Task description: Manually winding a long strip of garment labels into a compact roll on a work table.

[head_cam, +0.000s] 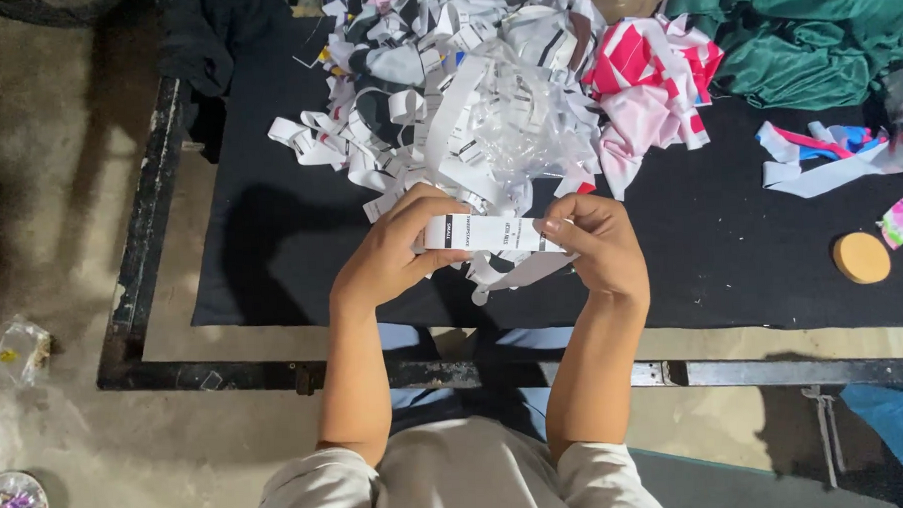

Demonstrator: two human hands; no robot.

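A narrow white label strip (486,234) with black print is stretched flat between both hands above the black cloth-covered table (271,240). My left hand (391,251) pinches the strip's left end with thumb and fingers. My right hand (596,244) pinches its right end. More white strips hang loosely below the held one, under my right hand. Just beyond my hands lies a large heap of white label strips (437,114), with crumpled clear plastic on top of it.
Pink-and-white fabric (651,87) and green cloth (804,31) lie at the back right. A round tan disc (861,258) and a small pink scrap (902,220) rest at the right. Dark cloth (199,37) hangs at the table's left corner. A bag (20,351) lies on the floor.
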